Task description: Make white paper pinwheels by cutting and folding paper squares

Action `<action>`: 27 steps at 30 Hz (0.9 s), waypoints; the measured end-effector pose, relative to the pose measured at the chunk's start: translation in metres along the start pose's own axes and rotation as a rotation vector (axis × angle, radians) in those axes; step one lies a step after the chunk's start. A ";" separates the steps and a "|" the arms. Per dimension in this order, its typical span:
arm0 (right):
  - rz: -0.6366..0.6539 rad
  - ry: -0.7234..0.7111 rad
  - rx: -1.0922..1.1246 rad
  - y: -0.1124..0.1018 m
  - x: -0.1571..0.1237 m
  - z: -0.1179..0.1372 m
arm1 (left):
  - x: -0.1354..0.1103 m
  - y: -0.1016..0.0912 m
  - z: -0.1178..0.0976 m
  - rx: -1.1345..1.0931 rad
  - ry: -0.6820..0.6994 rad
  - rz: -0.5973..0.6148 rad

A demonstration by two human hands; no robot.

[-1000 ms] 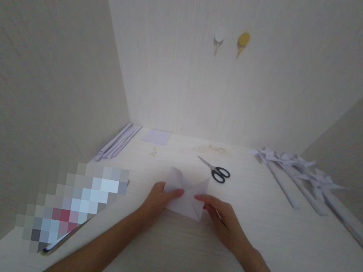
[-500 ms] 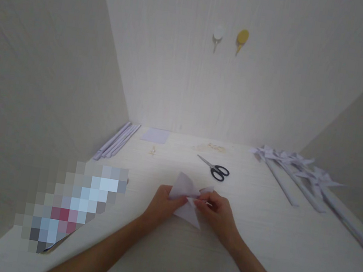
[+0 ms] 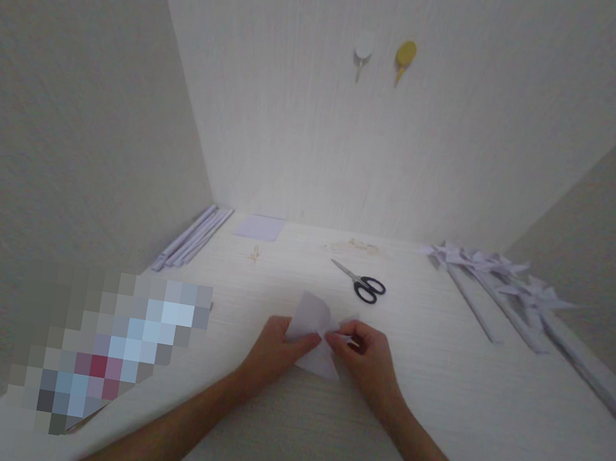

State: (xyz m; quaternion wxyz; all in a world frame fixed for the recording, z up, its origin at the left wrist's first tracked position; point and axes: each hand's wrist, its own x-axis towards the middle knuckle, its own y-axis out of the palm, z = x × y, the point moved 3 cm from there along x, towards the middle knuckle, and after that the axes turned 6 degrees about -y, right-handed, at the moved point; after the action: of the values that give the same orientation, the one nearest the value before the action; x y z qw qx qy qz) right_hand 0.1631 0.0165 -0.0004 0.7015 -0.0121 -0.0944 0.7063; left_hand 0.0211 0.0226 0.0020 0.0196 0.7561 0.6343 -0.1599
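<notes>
A small white sheet of paper [image 3: 312,322] with raised, folded corners is held just above the pale table [image 3: 487,430] in front of me. My left hand [image 3: 275,352] pinches its left side, thumb on top. My right hand [image 3: 368,358] pinches a folded corner at the paper's middle, fingers curled tight. The two hands almost touch over the paper. Black-handled scissors [image 3: 361,283] lie on the table just beyond the paper, blades pointing left.
Several finished white paper pinwheels on rolled paper sticks [image 3: 500,292] lie at the right. Rolled paper sticks [image 3: 190,239] rest along the left wall, with a pale square sheet [image 3: 259,227] beside them. Small pins or scraps [image 3: 355,247] lie at the back. Two hooks [image 3: 383,54] hang on the wall.
The paper lay flatter between spread hands a second ago. My hands have come together at its middle, folding corners inward, and the view has shifted slightly.
</notes>
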 end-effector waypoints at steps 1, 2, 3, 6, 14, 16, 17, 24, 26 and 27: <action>0.000 -0.005 -0.003 0.000 0.000 0.001 | 0.000 0.000 0.000 0.010 0.000 -0.007; 0.000 -0.008 -0.005 0.000 0.000 0.001 | 0.000 0.000 0.000 0.015 0.001 -0.010; -0.001 -0.006 -0.007 0.000 0.000 0.002 | 0.000 0.000 -0.001 0.016 0.005 -0.007; -0.014 0.013 -0.001 0.000 0.000 0.002 | 0.000 0.000 -0.001 0.015 0.010 0.004; -0.066 -0.072 -0.086 -0.004 -0.003 0.003 | 0.000 0.003 0.000 -0.012 -0.010 0.118; -0.060 -0.086 0.009 -0.005 -0.004 0.007 | 0.000 0.003 0.000 -0.038 -0.016 0.169; -0.043 -0.086 0.080 -0.005 -0.004 0.010 | 0.000 0.002 -0.001 -0.066 -0.016 0.199; 0.298 0.006 0.162 -0.006 -0.008 0.013 | 0.007 -0.008 -0.006 -0.285 -0.011 0.311; 0.363 0.012 0.061 -0.006 -0.010 0.008 | 0.006 -0.007 -0.006 -0.216 -0.009 0.403; 0.390 0.014 0.029 -0.005 -0.011 0.006 | 0.005 -0.005 -0.007 -0.169 -0.004 0.442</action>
State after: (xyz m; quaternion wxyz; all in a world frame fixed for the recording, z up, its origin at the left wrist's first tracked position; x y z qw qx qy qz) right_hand 0.1672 0.0044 0.0053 0.5521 -0.0250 -0.0750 0.8300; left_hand 0.0184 0.0303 0.0077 0.1188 0.8719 0.4646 -0.0994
